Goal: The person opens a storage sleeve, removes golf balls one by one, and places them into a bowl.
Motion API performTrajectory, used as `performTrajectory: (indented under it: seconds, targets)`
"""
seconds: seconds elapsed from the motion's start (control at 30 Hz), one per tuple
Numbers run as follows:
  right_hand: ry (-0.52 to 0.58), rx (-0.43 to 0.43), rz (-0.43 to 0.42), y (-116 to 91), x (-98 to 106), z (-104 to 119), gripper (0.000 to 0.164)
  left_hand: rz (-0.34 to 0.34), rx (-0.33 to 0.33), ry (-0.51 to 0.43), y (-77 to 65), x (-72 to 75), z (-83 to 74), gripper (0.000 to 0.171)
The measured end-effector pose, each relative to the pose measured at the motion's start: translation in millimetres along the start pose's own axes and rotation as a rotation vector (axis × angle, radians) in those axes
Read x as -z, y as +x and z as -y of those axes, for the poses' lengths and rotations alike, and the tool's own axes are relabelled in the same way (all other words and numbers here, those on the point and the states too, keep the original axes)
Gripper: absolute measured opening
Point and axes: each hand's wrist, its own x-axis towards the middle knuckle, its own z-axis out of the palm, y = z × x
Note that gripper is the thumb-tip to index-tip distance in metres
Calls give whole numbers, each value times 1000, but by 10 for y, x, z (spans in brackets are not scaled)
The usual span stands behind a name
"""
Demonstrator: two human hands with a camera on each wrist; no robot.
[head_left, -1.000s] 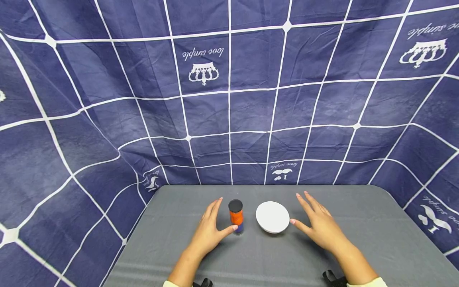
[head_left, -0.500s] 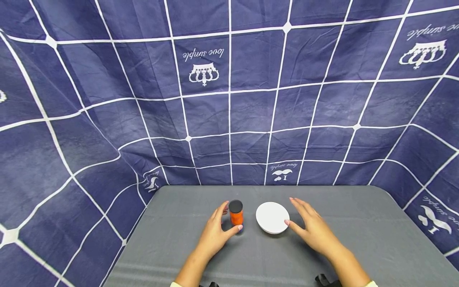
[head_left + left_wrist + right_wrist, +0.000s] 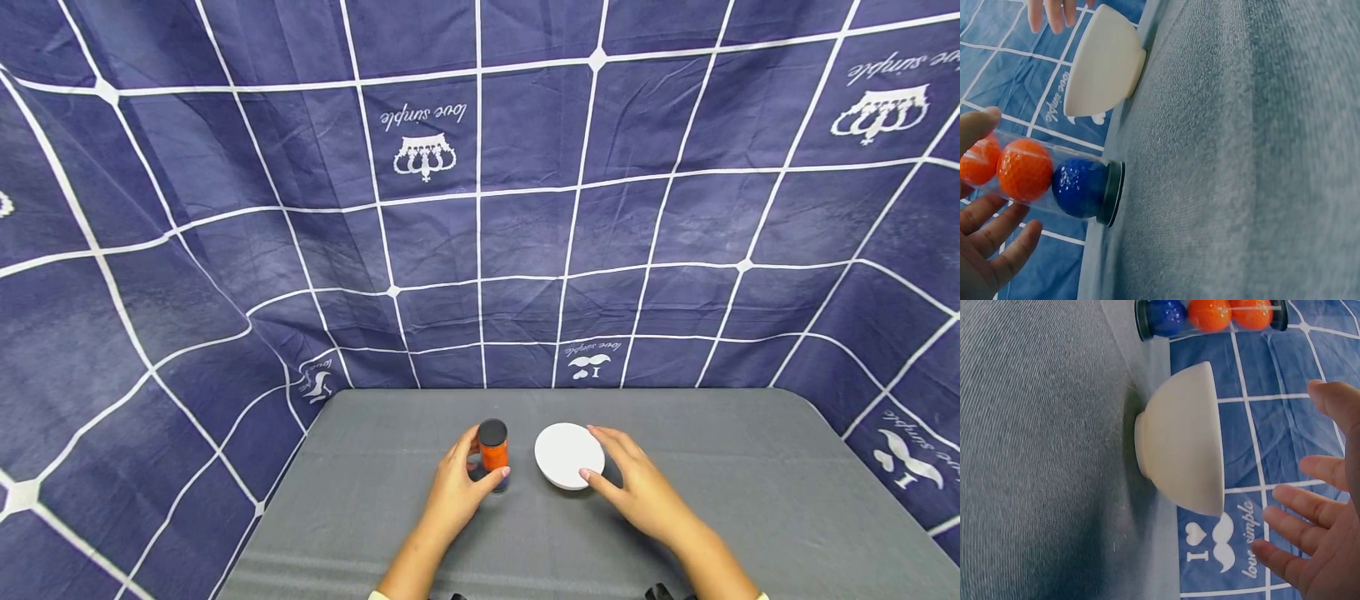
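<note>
A clear tube with dark end caps stands upright on the table, holding two orange golf balls and a blue one. Around its upper part is my left hand, thumb in front and fingers at the left and behind; in the left wrist view the lower fingers spread loosely beside the wall. To the tube's right, a white bowl sits upright on its foot. My right hand hovers at the bowl's right side, thumb and fingers apart over the rim; the right wrist view shows a gap between fingertips and bowl.
The grey cloth-covered table reaches back to a dark blue curtain with white grid lines, which also hangs along both sides. The tube and bowl stand a short distance apart near the middle.
My left hand has moved right and slightly inward until its thumb and fingers surround the tube. My right hand has moved left to the bowl's rim. Tube and bowl have stayed put.
</note>
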Motion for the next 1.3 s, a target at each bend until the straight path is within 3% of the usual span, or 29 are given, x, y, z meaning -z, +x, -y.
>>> performTrajectory:
  seconds: [0.2, 0.43, 1.0, 1.3]
  targets:
    - [-11, 28, -13, 9, -43, 47, 63, -46, -6, -31, 3, -28, 5, 62]
    - [-13, 51, -37, 22, -52, 95, 61, -77, 34, -53, 11, -49, 1, 58]
    - [17, 55, -42, 37, -56, 201, 59, -150, -123, 100, -28, -26, -93, 59]
    - [66, 86, -39, 36, -71, 263, 59, -97, -132, 69, -55, -25, -208, 60]
